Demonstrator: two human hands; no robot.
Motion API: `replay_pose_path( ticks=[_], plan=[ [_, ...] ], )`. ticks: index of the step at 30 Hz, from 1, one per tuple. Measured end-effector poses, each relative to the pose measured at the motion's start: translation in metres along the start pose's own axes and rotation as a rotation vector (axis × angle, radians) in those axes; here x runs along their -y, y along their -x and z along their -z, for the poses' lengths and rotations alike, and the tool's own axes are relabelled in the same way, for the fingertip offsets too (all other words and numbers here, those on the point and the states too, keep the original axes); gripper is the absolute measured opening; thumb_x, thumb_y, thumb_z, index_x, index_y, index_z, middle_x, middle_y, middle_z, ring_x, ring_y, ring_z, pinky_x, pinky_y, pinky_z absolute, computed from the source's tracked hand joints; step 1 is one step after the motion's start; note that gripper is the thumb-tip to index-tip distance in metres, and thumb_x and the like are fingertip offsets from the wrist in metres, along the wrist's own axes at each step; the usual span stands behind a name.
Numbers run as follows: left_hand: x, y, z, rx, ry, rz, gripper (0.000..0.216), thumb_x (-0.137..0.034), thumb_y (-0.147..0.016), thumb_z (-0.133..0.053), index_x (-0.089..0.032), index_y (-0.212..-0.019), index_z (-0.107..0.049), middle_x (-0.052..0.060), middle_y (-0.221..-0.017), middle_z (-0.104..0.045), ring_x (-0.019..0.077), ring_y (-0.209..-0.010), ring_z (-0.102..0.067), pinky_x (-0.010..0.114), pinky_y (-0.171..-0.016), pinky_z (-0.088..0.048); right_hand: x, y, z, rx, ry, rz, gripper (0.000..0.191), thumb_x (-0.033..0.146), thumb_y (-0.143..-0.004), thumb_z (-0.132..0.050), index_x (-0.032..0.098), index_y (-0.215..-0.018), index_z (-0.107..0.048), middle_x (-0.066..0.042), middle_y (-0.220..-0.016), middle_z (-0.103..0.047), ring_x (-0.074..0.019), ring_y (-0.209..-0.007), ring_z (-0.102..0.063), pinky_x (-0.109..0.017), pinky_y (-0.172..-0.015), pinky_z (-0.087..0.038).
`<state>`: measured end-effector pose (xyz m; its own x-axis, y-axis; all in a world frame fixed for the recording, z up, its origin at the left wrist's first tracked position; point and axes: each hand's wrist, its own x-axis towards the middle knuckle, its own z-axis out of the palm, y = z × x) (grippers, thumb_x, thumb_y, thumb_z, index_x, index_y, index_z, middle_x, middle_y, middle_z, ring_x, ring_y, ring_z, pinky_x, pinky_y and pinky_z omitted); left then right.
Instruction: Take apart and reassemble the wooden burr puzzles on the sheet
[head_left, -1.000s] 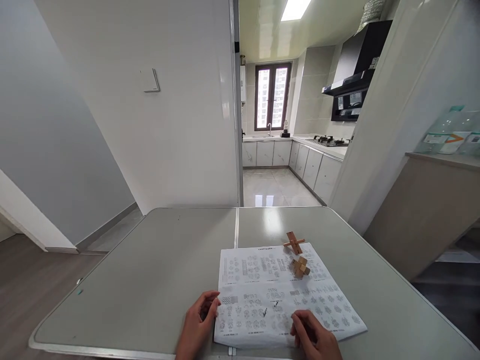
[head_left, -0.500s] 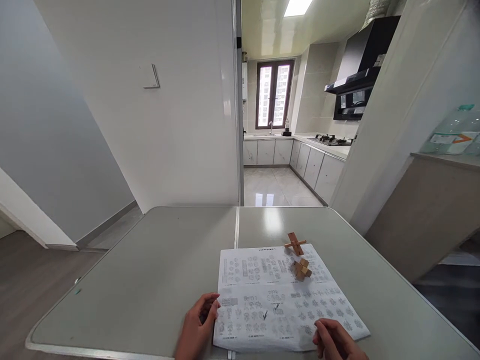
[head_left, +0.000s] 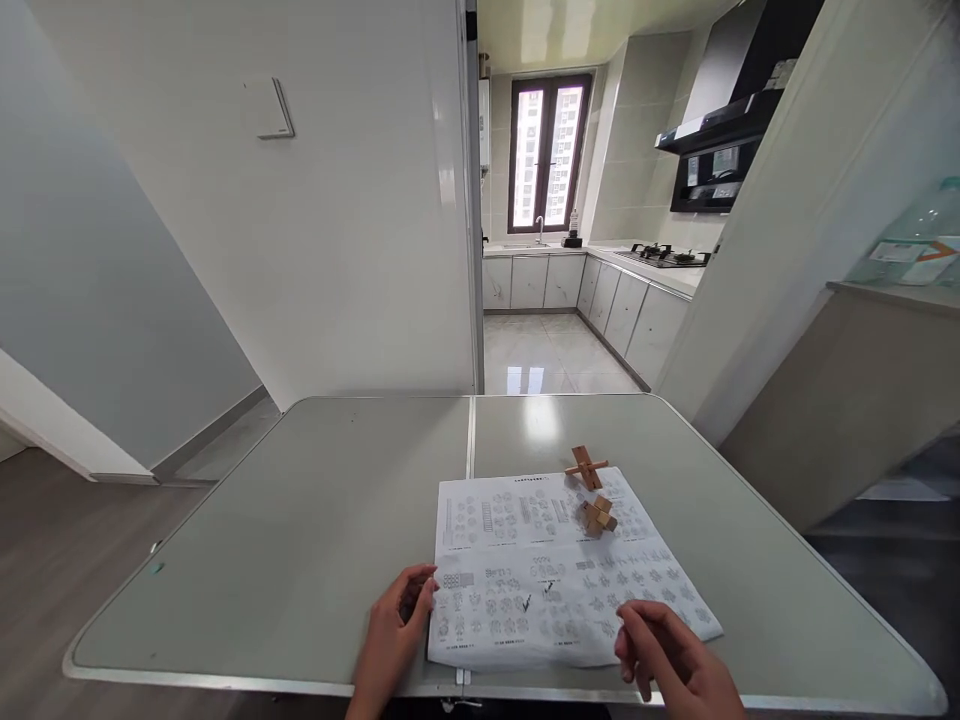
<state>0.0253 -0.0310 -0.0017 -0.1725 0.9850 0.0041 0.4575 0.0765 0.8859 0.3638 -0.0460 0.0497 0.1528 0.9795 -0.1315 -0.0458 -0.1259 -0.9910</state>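
Observation:
A white printed sheet point(head_left: 480, 560) with rows of small puzzle diagrams and two handwritten check marks lies on the table. At its left edge is my left hand point(head_left: 394, 625), thumb and index finger closed on the paper's margin. My right hand point(head_left: 671, 655) hovers over the lower right part of the sheet, fingers curled and thumb against the index finger, with nothing visible in them. Near the sheet's upper right sits a wooden interlocking burr puzzle point(head_left: 599, 516). Just behind it, a cross of flat wooden pieces point(head_left: 586, 468) rests partly over the top edge.
The grey-green folding table point(head_left: 300, 560) has a metal-trimmed edge and a seam down its middle. Beyond it, a doorway leads to a kitchen with a gas stove point(head_left: 666, 256). Large plastic bottles point(head_left: 911, 245) stand on a ledge at the right.
The camera view has shifted slightly, so the table and sheet sit higher in the picture. My right hand has moved up a little from the sheet's bottom edge. My left hand stays put.

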Motion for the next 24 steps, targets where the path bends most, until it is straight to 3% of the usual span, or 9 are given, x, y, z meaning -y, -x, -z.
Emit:
replay_pose_path(
  ticks=[3, 7, 11, 19, 24],
  plan=[
    [-0.001, -0.001, -0.001, 0.012, -0.02, -0.003, 0.04, -0.055, -0.095, -0.055, -0.022, -0.111, -0.071, 0.006, -0.097, -0.078, 0.0247, -0.087, -0.072, 0.035, -0.082, -0.058, 0.006, 0.0, 0.012, 0.103, 0.039, -0.014, 0.05, 0.07, -0.079, -0.071, 0.021, -0.086, -0.072, -0.006, -0.068, -0.069, -0.0199, -0.057, -0.063, -0.027, -0.05, -0.053],
    [-0.004, -0.001, -0.004, -0.008, -0.006, -0.019, 0.038, -0.053, -0.094, -0.056, -0.022, -0.111, -0.071, 0.006, -0.097, -0.078, 0.0239, -0.085, -0.072, 0.034, -0.081, -0.058, 0.003, 0.002, 0.025, -0.009, 0.102, 0.014, 0.043, 0.066, -0.083, -0.069, 0.023, -0.088, -0.071, -0.005, -0.071, -0.069, -0.0193, -0.061, -0.062, -0.026, -0.051, -0.053],
    [-0.01, 0.0, -0.005, -0.028, -0.002, -0.03, 0.037, -0.052, -0.093, -0.058, -0.022, -0.11, -0.072, 0.005, -0.093, -0.078, 0.023, -0.082, -0.073, 0.033, -0.078, -0.059, -0.003, -0.001, 0.03, 0.063, 0.188, 0.035, 0.045, 0.068, -0.084, -0.066, 0.023, -0.089, -0.071, -0.006, -0.074, -0.071, -0.0203, -0.063, -0.064, -0.027, -0.054, -0.054],
    [-0.013, 0.0, -0.005, -0.02, -0.048, -0.027, 0.037, -0.051, -0.093, -0.058, -0.022, -0.11, -0.073, 0.005, -0.091, -0.078, 0.0226, -0.08, -0.071, 0.032, -0.077, -0.057, -0.006, -0.015, 0.018, 0.2, 0.359, 0.131, 0.042, 0.064, -0.094, -0.057, 0.024, -0.092, -0.068, -0.004, -0.078, -0.073, -0.019, -0.068, -0.067, -0.025, -0.056, -0.05],
    [-0.01, -0.001, -0.007, -0.003, -0.061, -0.025, 0.038, -0.052, -0.094, -0.057, -0.023, -0.112, -0.071, 0.005, -0.095, -0.077, 0.0225, -0.084, -0.07, 0.031, -0.075, -0.055, -0.027, -0.04, 0.006, 0.295, 0.339, 0.208, 0.046, 0.066, -0.096, -0.052, 0.022, -0.093, -0.066, -0.006, -0.079, -0.072, -0.0194, -0.065, -0.065, -0.028, -0.059, -0.049]
  ],
)
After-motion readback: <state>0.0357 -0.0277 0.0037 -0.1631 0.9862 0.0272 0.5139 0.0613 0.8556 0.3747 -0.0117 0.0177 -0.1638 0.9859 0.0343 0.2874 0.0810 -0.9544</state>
